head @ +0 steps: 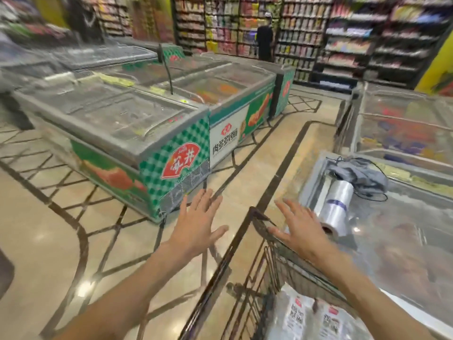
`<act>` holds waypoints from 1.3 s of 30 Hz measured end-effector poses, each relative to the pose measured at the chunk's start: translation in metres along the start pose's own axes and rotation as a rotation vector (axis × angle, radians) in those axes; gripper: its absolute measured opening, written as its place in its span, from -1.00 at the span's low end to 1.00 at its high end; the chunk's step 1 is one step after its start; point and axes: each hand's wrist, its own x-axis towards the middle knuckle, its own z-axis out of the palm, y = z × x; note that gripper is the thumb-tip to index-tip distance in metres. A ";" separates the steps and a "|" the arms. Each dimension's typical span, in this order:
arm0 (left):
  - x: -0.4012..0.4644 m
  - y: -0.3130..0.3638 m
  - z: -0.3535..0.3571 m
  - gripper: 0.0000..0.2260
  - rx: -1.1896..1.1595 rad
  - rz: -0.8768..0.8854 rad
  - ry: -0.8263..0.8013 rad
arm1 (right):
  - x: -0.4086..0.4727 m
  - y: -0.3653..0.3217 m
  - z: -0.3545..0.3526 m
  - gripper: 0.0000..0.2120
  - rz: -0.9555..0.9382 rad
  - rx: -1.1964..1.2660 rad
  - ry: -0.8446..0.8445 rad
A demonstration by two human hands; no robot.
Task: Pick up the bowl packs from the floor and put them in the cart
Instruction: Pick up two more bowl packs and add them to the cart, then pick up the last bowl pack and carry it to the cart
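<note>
1. Nearest to us, at the bottom right, two bowl packs (316, 317) lie inside the wire cart (247, 288), white wrappers with red marks and dark print, side by side and partly cut off by the frame edge.
2. Our right hand (300, 228) reaches forward over the cart's front rim with fingers straight and spread; it holds nothing, and we cannot tell whether the palm touches the rim.
3. Our left hand (197, 223) is stretched out over the floor (61, 236), left of the cart, fingers straight and apart, gripping nothing.
4. Just beyond the right hand, a roll of clear plastic bags (335, 207) lies on the glass lid of a freezer (404, 229), with a crumpled grey cloth (362, 174) and a black cord near it.
5. Across the tiled aisle stands a row of chest freezers (137, 133) with green checked panels and red logos.
6. Farthest off, a person in dark clothes (265, 39) stands before tall shelves (343, 33) packed with goods; all of that is blurred.
</note>
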 end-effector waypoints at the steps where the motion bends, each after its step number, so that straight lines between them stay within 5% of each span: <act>1: 0.002 -0.024 0.000 -0.28 0.000 0.000 -0.002 | 0.014 -0.018 0.002 -0.26 0.000 -0.004 -0.007; 7: 0.042 -0.160 -0.003 -0.27 -0.056 0.063 -0.043 | 0.108 -0.133 0.014 -0.21 0.051 -0.004 0.005; 12: 0.105 -0.222 -0.007 -0.18 -0.051 0.096 -0.052 | 0.179 -0.161 0.014 -0.22 0.091 0.021 0.055; 25: 0.366 -0.236 0.045 -0.24 -0.064 0.360 -0.065 | 0.354 -0.077 0.036 -0.23 0.313 0.005 0.042; 39: 0.736 -0.251 0.054 -0.29 -0.103 0.470 0.024 | 0.640 0.074 -0.029 -0.28 0.421 -0.052 0.055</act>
